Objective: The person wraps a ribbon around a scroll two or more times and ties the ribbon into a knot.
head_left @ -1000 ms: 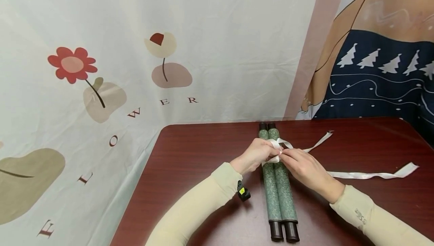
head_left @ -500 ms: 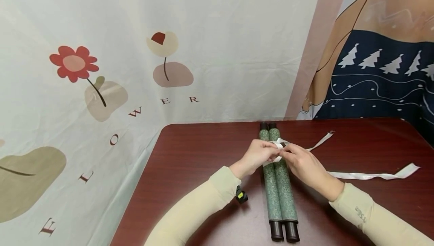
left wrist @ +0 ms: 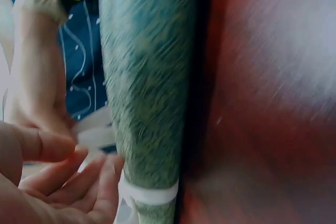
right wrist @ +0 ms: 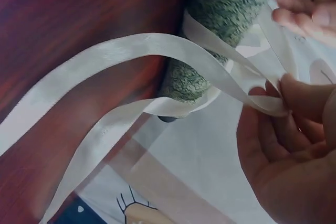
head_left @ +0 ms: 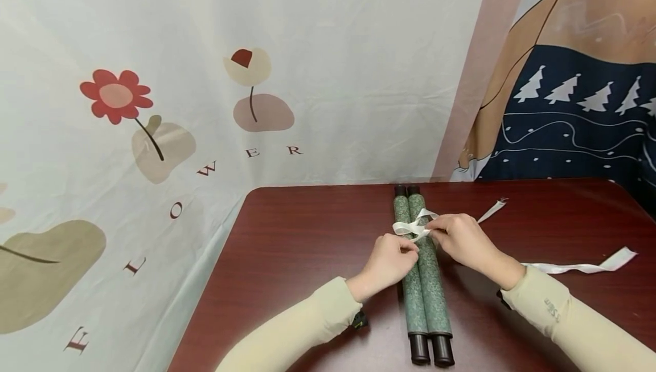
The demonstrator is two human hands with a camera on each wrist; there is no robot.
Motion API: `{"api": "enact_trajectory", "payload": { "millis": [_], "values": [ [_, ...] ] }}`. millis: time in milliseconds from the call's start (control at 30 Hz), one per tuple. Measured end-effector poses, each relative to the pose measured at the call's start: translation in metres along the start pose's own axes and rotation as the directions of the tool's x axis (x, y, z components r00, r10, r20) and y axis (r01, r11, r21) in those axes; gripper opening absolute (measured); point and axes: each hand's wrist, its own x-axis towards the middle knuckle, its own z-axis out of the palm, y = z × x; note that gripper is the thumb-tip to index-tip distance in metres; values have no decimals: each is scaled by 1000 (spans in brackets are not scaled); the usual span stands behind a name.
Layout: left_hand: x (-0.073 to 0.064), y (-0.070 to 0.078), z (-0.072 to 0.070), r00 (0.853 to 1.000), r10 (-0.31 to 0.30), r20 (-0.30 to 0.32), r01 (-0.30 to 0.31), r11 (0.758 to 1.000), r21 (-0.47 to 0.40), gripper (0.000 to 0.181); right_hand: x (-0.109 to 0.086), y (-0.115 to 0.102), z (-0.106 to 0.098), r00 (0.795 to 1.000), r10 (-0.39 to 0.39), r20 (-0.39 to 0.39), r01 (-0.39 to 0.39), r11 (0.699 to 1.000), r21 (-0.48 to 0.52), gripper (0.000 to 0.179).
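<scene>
Here's the ribbon round the two green rolls on the desk, the right hand pinching it, the left hand just beside, loosely curled, its grip seemingly empty. Wrapping looks done, a loop shows on top, but the bow seems half made, with tightening left and loose tails trailing off right!

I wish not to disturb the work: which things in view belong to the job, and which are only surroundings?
Seems part of the job:
left green roll
right green roll
white ribbon, pinched by the fingers of the right hand

Only surroundings:
dark red table
printed cloth
</scene>
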Motion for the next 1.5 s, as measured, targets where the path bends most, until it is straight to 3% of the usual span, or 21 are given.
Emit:
{"api": "enact_trajectory", "payload": {
  "millis": [67, 167, 267, 400, 633, 800, 933, 1067, 1500],
  "values": [
    [-5, 0, 5, 997, 77, -18, -77, 997, 30, 22, 2, 1, -4, 995, 73, 63, -78, 994, 81, 14],
    [-10, 1, 11, 982, 188, -19, -185, 977, 110, 29, 5, 3, -8, 974, 167, 150, -195, 961, 194, 12],
    [-9, 2, 15, 969, 246, -9, -240, 953, 185, 35, 8, 8, -10, 950, 231, 212, -284, 920, 271, 11],
    [-4, 3, 18, 972, 234, -10, -225, 945, 239, 43, 11, 15, -10, 922, 277, 269, -357, 877, 320, 7],
    [4, 6, 26, 989, 151, -5, -142, 941, 307, 41, 12, 24, -7, 879, 330, 345, -446, 826, 344, 8],
    [10, 3, 31, 982, 185, -26, -166, 927, 336, 33, 11, 26, -6, 859, 354, 368, -485, 794, 366, 10],
    [16, -2, 34, 965, 249, -86, -204, 912, 357, 20, 10, 26, -6, 853, 354, 382, -496, 778, 387, 10],
    [22, -5, 34, 954, 262, -148, -216, 939, 269, 12, 11, 24, -6, 857, 347, 381, -492, 773, 400, 10],
    [20, -9, 27, 971, 205, -126, -189, 974, 128, 9, 11, 25, -7, 877, 320, 358, -447, 817, 365, 7]
  ]
}}
